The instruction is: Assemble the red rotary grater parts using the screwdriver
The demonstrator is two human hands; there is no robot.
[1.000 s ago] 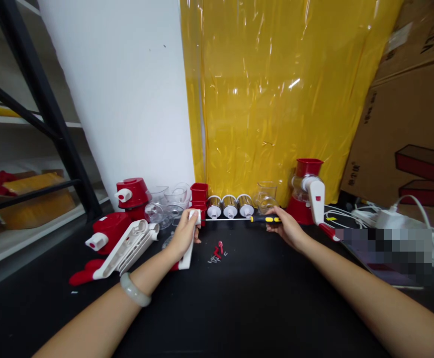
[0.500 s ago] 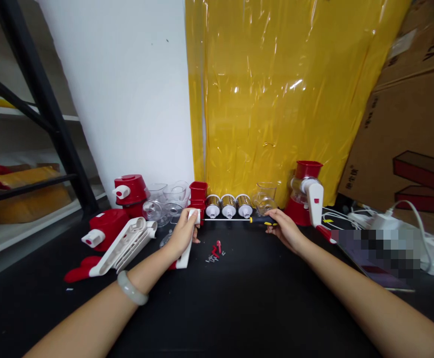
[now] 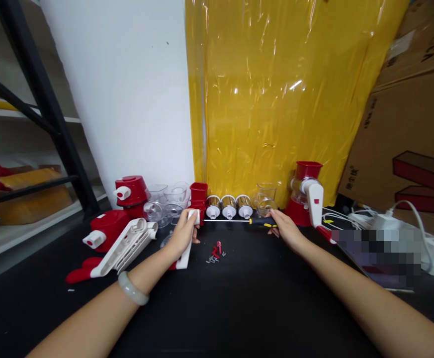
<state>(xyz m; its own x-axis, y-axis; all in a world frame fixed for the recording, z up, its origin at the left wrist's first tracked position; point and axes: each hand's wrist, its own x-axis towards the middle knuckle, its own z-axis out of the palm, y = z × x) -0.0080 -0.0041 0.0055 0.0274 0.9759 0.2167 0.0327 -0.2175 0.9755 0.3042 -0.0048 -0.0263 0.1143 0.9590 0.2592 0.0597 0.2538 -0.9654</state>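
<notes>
My left hand (image 3: pixel 184 232) is closed around a white crank handle (image 3: pixel 184 257) with a red end, held on its edge above the black table. In my right hand (image 3: pixel 282 226) is a screwdriver (image 3: pixel 263 222) with a black and yellow grip, gripped at the back end. Its long thin shaft lies level and points left, its tip at the upper part of the handle. Whether the tip sits in a screw is too small to tell. On the table between my hands lie small red parts (image 3: pixel 217 248) and several loose screws (image 3: pixel 213 259).
Three grater drums (image 3: pixel 228 206) stand at the back, near clear plastic housings (image 3: pixel 266 196). Red grater bases (image 3: pixel 109 226) and more white crank handles (image 3: pixel 127 246) are at left. An assembled grater (image 3: pixel 308 194), white cables (image 3: pixel 345 219) and a blurred flat device (image 3: pixel 366 258) are at right.
My right fingers have shifted slightly on the screwdriver, showing more of its grip. The left hand and the crank handle stay in place.
</notes>
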